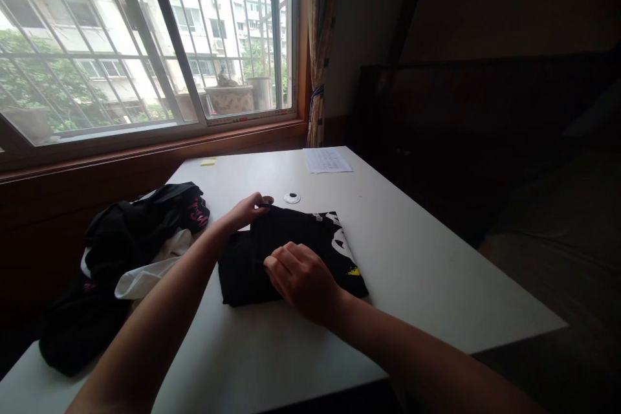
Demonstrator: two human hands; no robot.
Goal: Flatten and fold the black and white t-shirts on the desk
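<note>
A black garment with a white and yellow print, its exact kind unclear, lies partly folded (295, 229) on the white table (436, 272). My left hand (250, 209) pinches its far edge. With fingers curled together, my right hand (303, 278) grips the near part of the same fold. Between the hands the upper layer is lifted slightly, and a plain black layer shows beneath it on the left. The printed side rests toward the right.
A heap of black and white clothes (130, 239) sits at the table's left. Beyond the garment are a small round white item with a dark centre (292, 197), a printed paper sheet (328, 160) and yellow notes (208, 162). A barred window (145, 45) is behind.
</note>
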